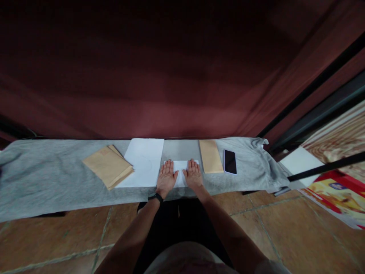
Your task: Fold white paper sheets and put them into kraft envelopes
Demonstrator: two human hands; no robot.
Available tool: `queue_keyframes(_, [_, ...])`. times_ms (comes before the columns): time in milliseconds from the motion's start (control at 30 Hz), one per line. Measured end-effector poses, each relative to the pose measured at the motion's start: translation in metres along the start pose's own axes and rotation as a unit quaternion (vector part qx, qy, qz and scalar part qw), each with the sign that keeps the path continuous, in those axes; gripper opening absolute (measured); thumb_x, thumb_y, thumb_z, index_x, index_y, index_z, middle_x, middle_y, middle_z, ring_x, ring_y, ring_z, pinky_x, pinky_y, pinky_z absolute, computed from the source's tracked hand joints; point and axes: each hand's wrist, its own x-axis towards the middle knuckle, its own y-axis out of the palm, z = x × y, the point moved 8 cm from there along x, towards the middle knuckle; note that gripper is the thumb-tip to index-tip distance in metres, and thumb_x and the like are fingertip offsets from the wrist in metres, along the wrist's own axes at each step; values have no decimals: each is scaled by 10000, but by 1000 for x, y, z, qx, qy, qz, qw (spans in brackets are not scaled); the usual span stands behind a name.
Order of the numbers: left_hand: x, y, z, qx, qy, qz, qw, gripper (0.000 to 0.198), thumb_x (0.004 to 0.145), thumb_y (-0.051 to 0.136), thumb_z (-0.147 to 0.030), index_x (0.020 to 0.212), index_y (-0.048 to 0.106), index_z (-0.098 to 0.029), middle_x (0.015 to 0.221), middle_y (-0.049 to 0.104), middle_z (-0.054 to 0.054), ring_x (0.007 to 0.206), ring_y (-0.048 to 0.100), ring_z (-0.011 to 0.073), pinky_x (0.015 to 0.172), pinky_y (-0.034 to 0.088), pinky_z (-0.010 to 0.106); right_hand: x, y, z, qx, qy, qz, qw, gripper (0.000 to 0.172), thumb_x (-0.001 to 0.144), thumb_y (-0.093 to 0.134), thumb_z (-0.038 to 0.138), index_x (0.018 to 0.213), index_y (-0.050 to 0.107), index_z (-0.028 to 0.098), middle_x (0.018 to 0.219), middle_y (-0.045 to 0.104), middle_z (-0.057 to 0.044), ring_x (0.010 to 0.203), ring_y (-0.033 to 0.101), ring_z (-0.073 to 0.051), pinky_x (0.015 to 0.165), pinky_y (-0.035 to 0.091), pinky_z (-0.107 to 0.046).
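A small white sheet of paper (180,166), which looks folded, lies flat on the grey cloth in front of me. On its left part rests my left hand (167,177), palm down with the fingers stretched out. My right hand (193,176) presses flat on the right part in the same way, and both thumbs point inward. Larger white paper sheets (144,160) lie just left of my left hand. Beyond my right hand is a brown paper envelope (211,156), apart from the fingers.
Several brown envelopes (107,165) overlap the white sheets on the left. A phone (230,161) lies right of the single envelope. Grey cloth (57,171) covers the narrow bench, backed by a dark red surface (176,114). A colourful box (339,194) is at the right.
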Motion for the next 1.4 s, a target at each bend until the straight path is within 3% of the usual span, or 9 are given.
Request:
queue_keyframes(467, [-6, -5, -2, -22, -29, -13, 999, 649, 1015, 296, -401, 1522, 368, -3, 1590, 364, 219, 1518, 277, 315, 1236, 256, 520, -65, -29, -17, -22, -3, 8, 1000, 650, 1052, 368, 432, 1566, 299, 41, 1566, 417, -210, 1457, 393, -297, 1201, 299, -469])
queue_keyframes(600, [-31, -11, -34, -13, -16, -40, 999, 620, 1017, 315, -370, 1544, 335, -43, 1610, 338, 193, 1531, 239, 303, 1235, 242, 543, -74, -35, -18, -33, -7, -4, 999, 653, 1048, 400, 407, 1560, 294, 16, 1563, 412, -230, 1466, 380, -297, 1203, 293, -470])
queue_keyframes(700, [-52, -4, -73, -13, 63, 2, 998, 573, 1030, 290, -341, 1538, 366, -86, 1617, 349, 139, 1524, 272, 253, 1249, 242, 476, -75, -36, -17, -36, -5, -3, 999, 631, 1043, 406, 384, 1543, 329, 8, 1564, 411, -230, 1472, 370, -301, 1203, 292, -466])
queue_keyframes(767, [-62, -2, -84, -9, 73, 22, 997, 572, 1034, 290, -357, 1532, 379, -91, 1606, 372, 140, 1514, 299, 248, 1247, 251, 468, -75, -36, -18, -33, -3, 0, 999, 613, 1042, 396, 365, 1541, 339, 14, 1567, 410, -224, 1472, 369, -299, 1200, 296, -466])
queue_keyframes(867, [-68, -3, -78, -7, 68, 25, 997, 598, 1027, 324, -383, 1537, 362, -73, 1600, 373, 162, 1518, 286, 254, 1245, 258, 470, -76, -38, -19, -27, -4, -8, 1000, 624, 1045, 390, 373, 1557, 308, 26, 1568, 410, -220, 1471, 371, -298, 1198, 299, -476])
queue_keyframes(1133, [-76, -21, -34, -8, 39, -17, 999, 622, 1023, 360, -411, 1512, 393, -28, 1581, 381, 216, 1507, 306, 303, 1230, 277, 486, -82, -45, -24, -7, 16, -26, 1000, 649, 1051, 383, 418, 1560, 303, 22, 1544, 437, -236, 1447, 401, -331, 1180, 309, -533])
queue_keyframes(1267, [-76, -22, -38, 0, 9, -24, 1000, 597, 1026, 329, -365, 1498, 406, -7, 1575, 383, 235, 1507, 298, 325, 1225, 270, 521, -75, -45, -3, 17, 14, 10, 1000, 574, 1051, 376, 364, 1546, 365, 75, 1575, 410, -183, 1462, 384, -308, 1199, 290, -518])
queue_keyframes(1400, [-75, -15, -56, -23, 52, 10, 998, 549, 1009, 304, -245, 1531, 391, -100, 1591, 397, 146, 1516, 287, 265, 1237, 262, 498, -71, -38, 25, 52, -50, 66, 995, 504, 1050, 353, 286, 1533, 410, 155, 1592, 411, -100, 1474, 374, -236, 1214, 292, -459])
